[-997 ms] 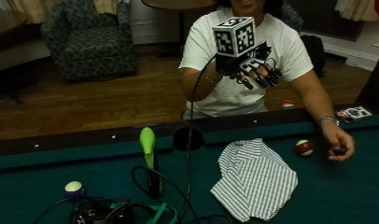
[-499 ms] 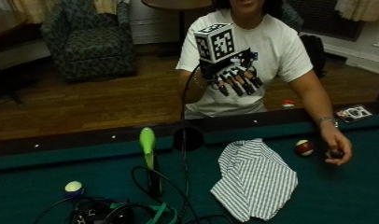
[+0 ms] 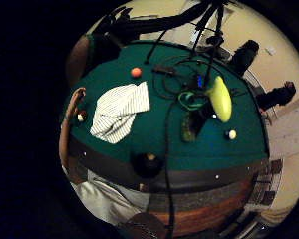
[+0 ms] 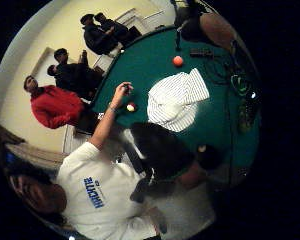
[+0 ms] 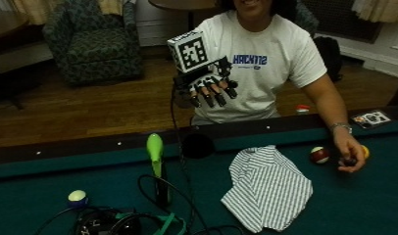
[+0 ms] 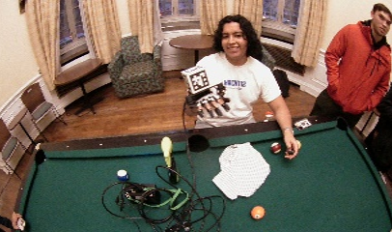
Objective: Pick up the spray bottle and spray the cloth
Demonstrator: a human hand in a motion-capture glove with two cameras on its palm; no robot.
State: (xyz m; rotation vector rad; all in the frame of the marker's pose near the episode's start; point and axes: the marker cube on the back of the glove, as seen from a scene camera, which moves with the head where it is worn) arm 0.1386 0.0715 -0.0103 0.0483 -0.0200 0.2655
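Green felt pool table (image 5: 356, 205) with dark rail and a side pocket (image 5: 198, 145) at the near edge. Striped white cloth (image 5: 267, 188), crumpled and soft, lying flat on the felt just beside the side pocket. Spray bottle (image 5: 156, 164) standing upright on the felt on the other side of the pocket from the cloth, smooth lime-green head over a dark body, cables (image 5: 147, 215) tangled round its base. Gloved right hand (image 5: 205, 88) raised in the air above the rail, well apart from bottle and cloth, palm turned toward the table, fingers straight, slightly spread, gripping nothing. Bare left hand (image 5: 350, 156) resting on the felt beyond the cloth, beside a glossy red-and-white ball (image 5: 319, 155).
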